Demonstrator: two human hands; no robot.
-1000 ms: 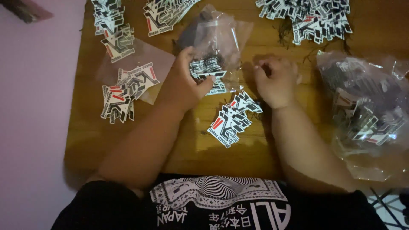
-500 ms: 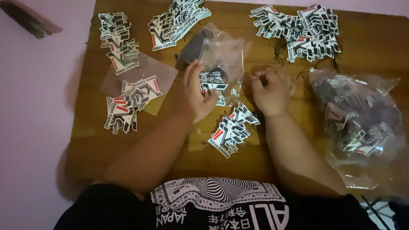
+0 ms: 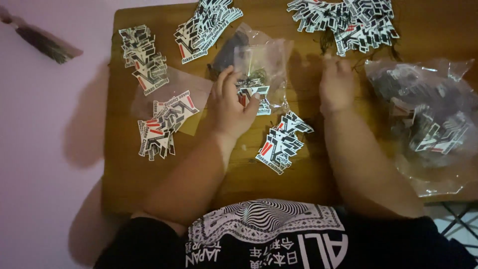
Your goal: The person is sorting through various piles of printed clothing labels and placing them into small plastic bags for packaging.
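Left hand (image 3: 230,107) fingers pinch a small printed tag (image 3: 251,92) at table (image 3: 124,169) centre — thin card, light, likely bendy, best gripped by its edge. Right hand (image 3: 336,84), at three o'clock, curls loosely; grip unclear. Clear bag (image 3: 259,60) at twelve.

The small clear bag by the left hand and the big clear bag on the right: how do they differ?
The small clear bag lies at the table's middle, partly under the left hand; the big clear bag sits at the right edge, untouched. The small one looks flat, with few tags inside; the big one is crumpled, bulging with many. The right hand lies between them. Both are transparent plastic and hold black, white and red tags.
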